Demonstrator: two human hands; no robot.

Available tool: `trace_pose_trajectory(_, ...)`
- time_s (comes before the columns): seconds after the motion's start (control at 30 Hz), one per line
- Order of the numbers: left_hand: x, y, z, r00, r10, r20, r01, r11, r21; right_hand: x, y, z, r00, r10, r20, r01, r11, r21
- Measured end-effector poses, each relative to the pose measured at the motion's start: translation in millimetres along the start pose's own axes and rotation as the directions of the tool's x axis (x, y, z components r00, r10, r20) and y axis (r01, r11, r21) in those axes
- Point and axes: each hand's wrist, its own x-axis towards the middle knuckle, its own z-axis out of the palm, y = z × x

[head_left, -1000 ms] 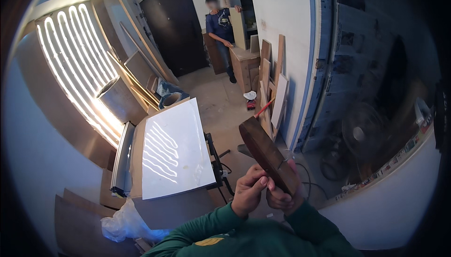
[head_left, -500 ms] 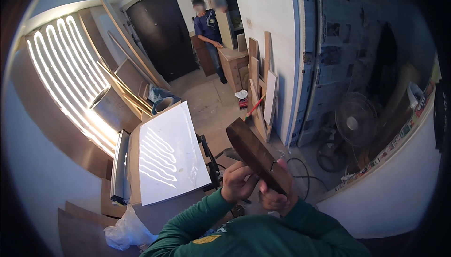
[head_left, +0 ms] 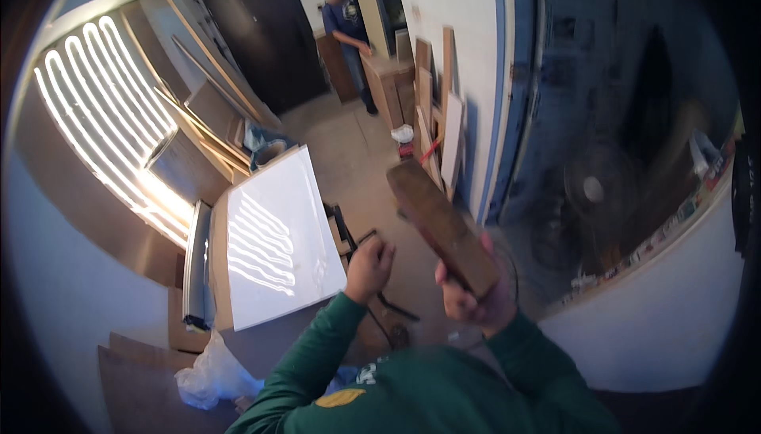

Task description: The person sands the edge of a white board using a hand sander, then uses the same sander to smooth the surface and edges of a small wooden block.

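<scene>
A brown wooden hand plane (head_left: 441,226) is held up in front of me at a slant, its far end pointing forward and left. My right hand (head_left: 490,304) is closed around its near end, with the thumb and fingers wrapped on its sides. My left hand (head_left: 369,270) is apart from the plane, to its left, with the fingers curled closed. What those fingers hold, if anything, is hidden. The left hand is near the right edge of a glossy white board (head_left: 317,264) and in front of a dark metal frame (head_left: 339,228).
Left of the board run a metal rail (head_left: 196,267) and a lit wall strip (head_left: 103,129). A plastic bag (head_left: 212,378) hangs near the board's front. Wood offcuts (head_left: 452,145) lean on the wall. Farther off, a person (head_left: 345,26) stands at a wooden cabinet (head_left: 388,93). A fan (head_left: 590,188) stands right.
My left hand has come away from the hand plane and moved left, its fingers curled. My right hand keeps hold of the plane, which has turned somewhat. The view has shifted slightly.
</scene>
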Motion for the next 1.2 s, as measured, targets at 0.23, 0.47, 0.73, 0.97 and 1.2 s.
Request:
trace_pose_trajectory(0.23,0,59,-29,0.965,0.035,0.261,0.202,0.534,-0.821,13,-24,-32,1.000,-0.026,-0.013,0.020,0.937,-0.350)
trace_pose_trajectory(0.47,-13,101,-21,0.960,0.090,0.266,0.262,0.053,-0.963,11,-17,-38,0.993,-0.078,-0.087,0.027,0.879,-0.477)
trace_pose_trajectory(0.73,-11,93,-9,0.878,0.220,0.425,0.474,-0.282,-0.834,14,-11,-42,0.980,-0.103,-0.173,0.008,0.880,-0.475)
trace_pose_trajectory(0.97,-11,89,9,0.893,0.223,0.391,0.448,-0.372,-0.813,14,-6,-37,0.992,-0.047,-0.115,0.024,0.981,-0.191)
trace_pose_trajectory(1.2,-6,106,8,0.914,0.196,0.355,0.406,-0.414,-0.815,15,-4,-48,0.999,-0.002,0.051,0.006,0.997,-0.083)
